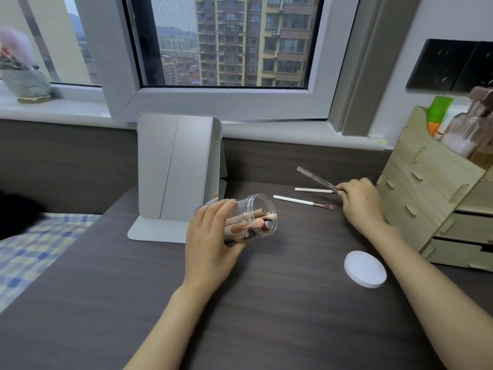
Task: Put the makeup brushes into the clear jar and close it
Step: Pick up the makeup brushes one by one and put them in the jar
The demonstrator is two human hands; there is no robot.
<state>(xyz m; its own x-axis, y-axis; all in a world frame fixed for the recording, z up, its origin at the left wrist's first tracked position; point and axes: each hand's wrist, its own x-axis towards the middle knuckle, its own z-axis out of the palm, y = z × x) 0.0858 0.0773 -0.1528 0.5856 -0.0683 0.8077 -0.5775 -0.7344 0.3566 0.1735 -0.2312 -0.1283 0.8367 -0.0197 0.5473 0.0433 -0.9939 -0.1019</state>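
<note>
My left hand (210,236) grips the clear jar (260,209), tilted on its side with its open mouth facing right. Several pink and beige makeup brushes lie inside it. My right hand (360,201) pinches a grey-brown brush (314,177) by one end, its other end raised up and to the left. Two white-handled brushes lie on the dark table: one (301,201) between the jar and my right hand, another (313,190) just behind it, partly hidden by my fingers. The jar's white round lid (365,268) rests flat on the table, below my right wrist.
A grey folding mirror (178,169) stands just behind the jar. A wooden drawer organizer (437,198) holding bottles sits at the right edge, close to my right hand. A checked cloth (40,249) lies at the left; a window sill runs along the back.
</note>
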